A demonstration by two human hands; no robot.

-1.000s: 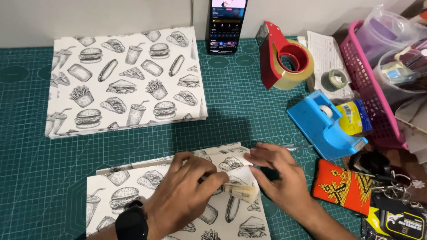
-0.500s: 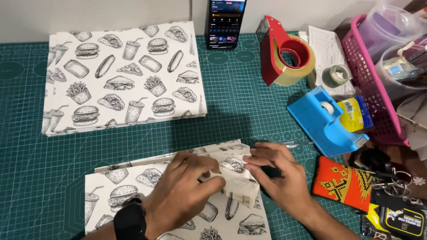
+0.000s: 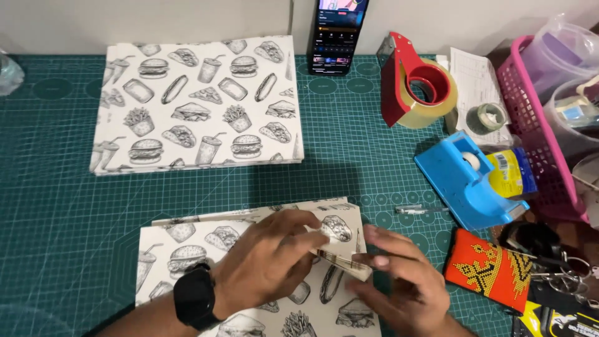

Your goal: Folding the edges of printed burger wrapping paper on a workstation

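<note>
Folding printed paper bag [image 3: 249, 274] beside blue tape dispenser [image 3: 465, 181]

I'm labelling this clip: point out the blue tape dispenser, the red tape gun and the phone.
blue tape dispenser [image 3: 458, 178], head view, flat top of its body.
red tape gun [image 3: 395, 81], head view, red frame.
phone [image 3: 339, 34], head view, screen.

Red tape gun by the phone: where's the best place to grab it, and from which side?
Take the red tape gun by its red handle frame on the left, coming from above and the left. It lies on the green cutting mat, with the tape roll filling its right side and papers crowding there; the left edge is clear.
</note>
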